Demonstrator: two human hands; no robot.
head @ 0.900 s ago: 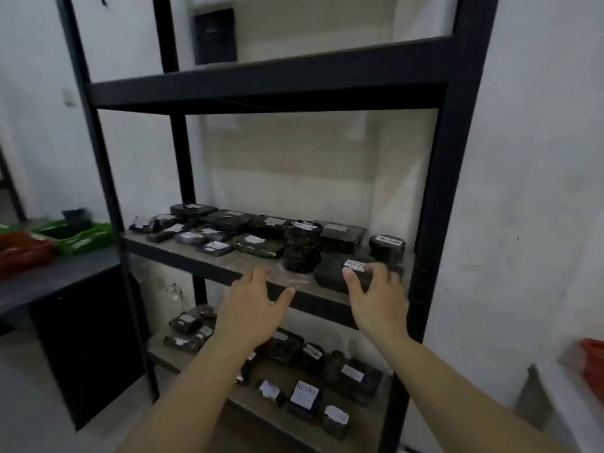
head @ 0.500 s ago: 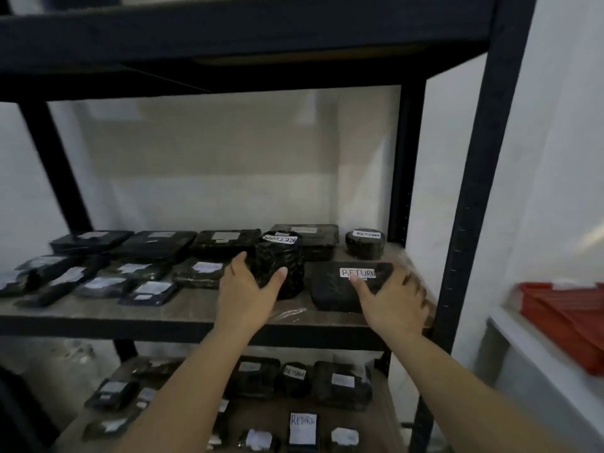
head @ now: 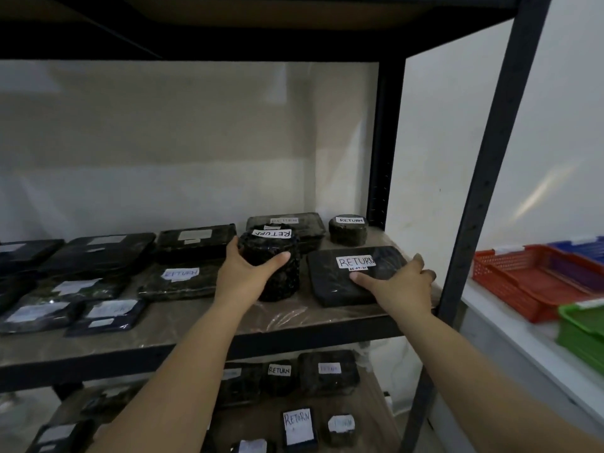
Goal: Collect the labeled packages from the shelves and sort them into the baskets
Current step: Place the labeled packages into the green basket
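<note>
Packages half-gripped at the shelf's right end: slip and mis-sort risk

Cylinder package [head: 273,263], black wrap, upright, RETURN label on its top, stands toward the front edge of the middle shelf [head: 202,325], right of centre. Left hand [head: 243,282] wraps it from the near side: thumb on the right flank, fingers curled round the left flank toward the back, clamped on it. Base looks still on the board, cannot tell if lifted.

Flat package [head: 346,276], RETURN label up, lies just beside the cylinder at the shelf's front right corner. Right hand [head: 400,287] lies over its near right corner: thumb pressed on top just below the label, fingers spread and curled round the right edge. Grip looks partial, one corner only.

Risks, judged:
- Flat package held by one corner, so it may tilt or slide out when lifted; the glossy wrap adds slip.
- Loose clear film on the board under both could drag or snag.
- Cylinder is tall, and a one-handed side grip may tip it into the flat package or the packages behind.
- Right fingers sit near the front right post [head: 483,197], so a knock is possible on pull-out.
- Red basket [head: 523,282], green basket [head: 581,328] and a blue one behind sit on the counter to the right, beside each other; wrong-basket drop possible.

Round RETURN package [head: 348,228] stays apart near the back right corner.
</note>
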